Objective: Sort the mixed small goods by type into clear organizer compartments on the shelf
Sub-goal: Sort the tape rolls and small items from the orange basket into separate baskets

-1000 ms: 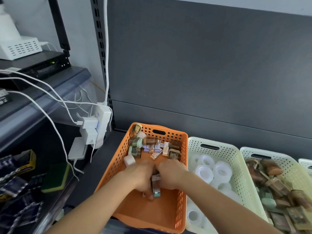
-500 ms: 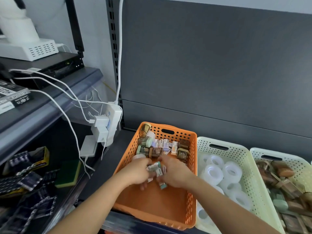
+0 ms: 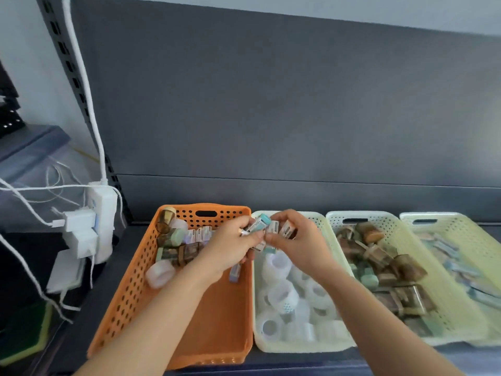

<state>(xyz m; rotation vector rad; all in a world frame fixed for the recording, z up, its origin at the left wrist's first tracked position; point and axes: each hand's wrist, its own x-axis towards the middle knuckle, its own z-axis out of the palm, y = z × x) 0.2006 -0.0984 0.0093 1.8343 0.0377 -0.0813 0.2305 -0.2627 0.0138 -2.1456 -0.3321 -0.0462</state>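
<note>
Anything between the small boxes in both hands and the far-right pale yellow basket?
Nothing visible. Left hand and right hand hold the small teal-capped boxes above the rims; the cream tape-roll basket and brown-goods basket between lie lower; the far-right pale yellow basket is open-topped.

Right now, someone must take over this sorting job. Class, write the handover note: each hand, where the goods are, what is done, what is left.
Left hand: holds small boxes above the orange basket's right edge.
Right hand: holds more of the same boxes above the tape basket.
Done: tape rolls, brown cases and flat pale packs each lie in their own cream basket.
Left: the orange basket holds mixed goods: one tape roll, brown and green cases, more small boxes. The held boxes are not yet placed.
</note>
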